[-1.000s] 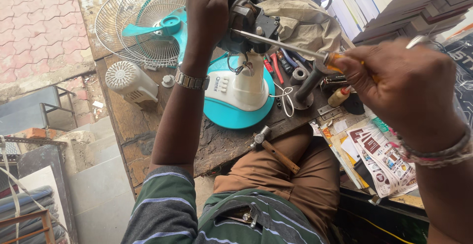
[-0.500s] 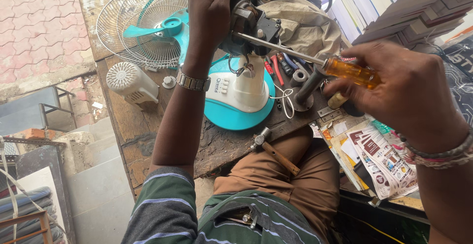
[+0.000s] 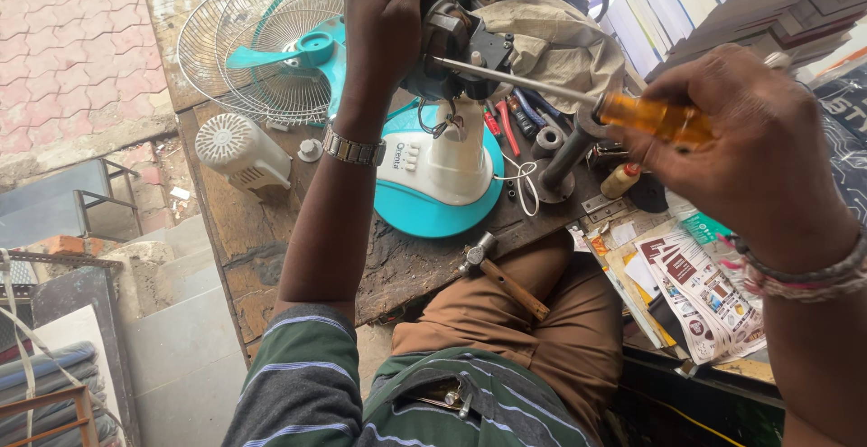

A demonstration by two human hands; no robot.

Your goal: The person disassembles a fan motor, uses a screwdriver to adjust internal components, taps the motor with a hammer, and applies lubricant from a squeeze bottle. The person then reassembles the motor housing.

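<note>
fan guard (image 3: 262, 41) top cropped, motor (image 3: 452, 45) part-hidden

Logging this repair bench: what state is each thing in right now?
fan motor: bare, cover off, left hand gripping it
screwdriver: in right hand, tip at the motor
rear cover: off, lying on the bench
wire guard: detached, tilted
hammer: lying at the bench edge

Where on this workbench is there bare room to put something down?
Bare wood shows along the near edge of the workbench, between the white motor cover, the fan base and the hammer. Crowded: tools behind the base, and leaflets on the right.
</note>
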